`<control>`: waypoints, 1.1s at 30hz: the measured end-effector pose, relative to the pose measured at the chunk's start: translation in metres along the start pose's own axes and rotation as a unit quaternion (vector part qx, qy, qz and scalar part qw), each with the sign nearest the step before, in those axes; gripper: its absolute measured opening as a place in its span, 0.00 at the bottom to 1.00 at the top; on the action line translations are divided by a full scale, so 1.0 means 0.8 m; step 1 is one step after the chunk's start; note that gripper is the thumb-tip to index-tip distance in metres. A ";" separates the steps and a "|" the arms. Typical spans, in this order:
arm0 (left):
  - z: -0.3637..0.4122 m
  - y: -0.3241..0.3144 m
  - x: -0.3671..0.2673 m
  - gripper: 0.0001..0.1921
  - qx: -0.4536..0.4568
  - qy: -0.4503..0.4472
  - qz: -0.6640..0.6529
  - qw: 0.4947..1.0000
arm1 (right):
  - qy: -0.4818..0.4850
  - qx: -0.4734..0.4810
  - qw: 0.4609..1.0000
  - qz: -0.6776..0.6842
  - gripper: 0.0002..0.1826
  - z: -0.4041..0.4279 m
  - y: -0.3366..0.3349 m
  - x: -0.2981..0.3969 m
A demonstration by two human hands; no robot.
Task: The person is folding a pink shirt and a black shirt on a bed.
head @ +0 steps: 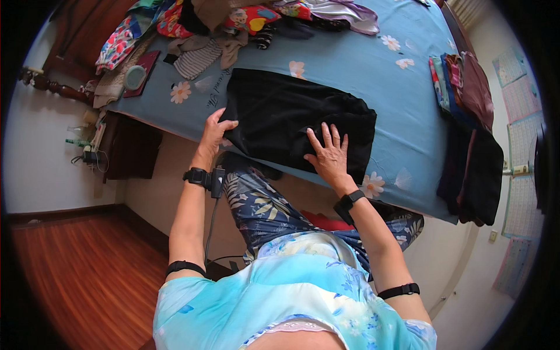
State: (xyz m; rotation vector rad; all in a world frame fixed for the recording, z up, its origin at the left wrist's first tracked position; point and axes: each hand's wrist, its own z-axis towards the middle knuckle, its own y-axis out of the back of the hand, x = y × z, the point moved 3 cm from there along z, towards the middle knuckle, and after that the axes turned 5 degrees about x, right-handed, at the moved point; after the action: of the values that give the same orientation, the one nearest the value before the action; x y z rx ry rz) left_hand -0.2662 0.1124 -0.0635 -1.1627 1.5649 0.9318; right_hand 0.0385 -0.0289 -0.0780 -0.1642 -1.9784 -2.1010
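A black folded garment [288, 109] lies spread on the blue flowered bedsheet [402, 144], close to the bed's near edge. At its left near corner, my left hand [216, 131] pinches the cloth between thumb and fingers. My right hand [329, 153] rests on the garment's right part, palm down with fingers spread. Small wrinkles show in the fabric beside those fingers. What kind of garment it is cannot be told, and its underside is hidden.
A heap of mixed clothes [249, 19] covers the far side. Folded clothes [463, 83] are stacked at the right, with dark folded garments [472, 170] nearer. A dark red book-like object [146, 72] bears a round pale item [134, 77]. Left stands a dark wooden nightstand [131, 146].
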 end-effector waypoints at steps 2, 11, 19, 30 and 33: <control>-0.009 -0.056 -0.057 0.33 0.052 -0.034 -0.008 0.998 | -0.006 0.003 1.000 -0.001 0.39 -0.001 -0.001 -0.002; -0.050 -0.290 -0.073 0.24 0.384 -0.152 0.248 0.876 | 0.000 -0.079 0.969 0.236 0.24 -0.033 0.031 -0.042; -0.049 -0.254 -0.026 0.17 0.284 -0.211 0.385 0.852 | -0.145 -0.153 0.971 0.110 0.16 -0.051 0.060 -0.100; -0.062 -0.251 -0.011 0.19 0.272 -0.250 0.466 0.804 | 0.037 -0.021 0.999 -0.005 0.22 0.033 0.038 -0.071; -0.059 -0.249 -0.009 0.19 0.279 -0.244 0.441 0.818 | -0.036 -0.119 0.977 0.172 0.24 0.052 0.050 -0.111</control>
State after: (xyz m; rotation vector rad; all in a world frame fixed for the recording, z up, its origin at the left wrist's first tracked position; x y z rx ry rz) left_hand -0.0845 0.0181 -0.0515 0.2832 1.7440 1.1004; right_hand 0.1304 0.0195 -0.0584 -0.5902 -1.5868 -2.1122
